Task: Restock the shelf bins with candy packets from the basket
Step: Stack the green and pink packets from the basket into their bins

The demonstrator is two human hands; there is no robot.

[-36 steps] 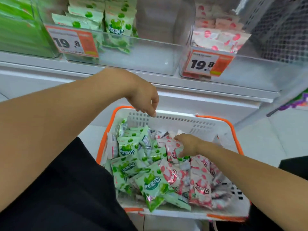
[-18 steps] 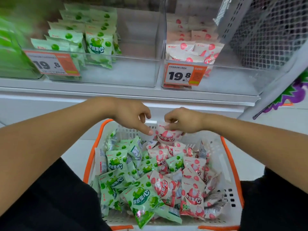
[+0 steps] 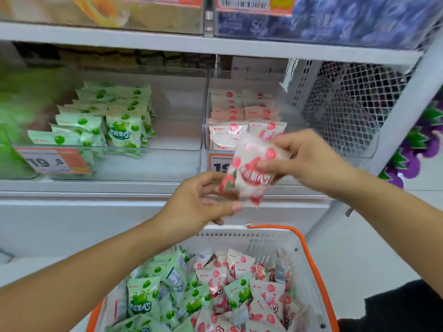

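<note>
Left arm: bare forearm running from the lower left up to frame centre
Left hand (image 3: 199,200): centre of frame; palm facing right; fingers loosely curled, fingertips blurred
Right arm: entering from the right edge, angled up-left
Right hand (image 3: 304,159): right of centre, above the left; thumb and fingers pinching a pink packet (image 3: 249,173)
</note>
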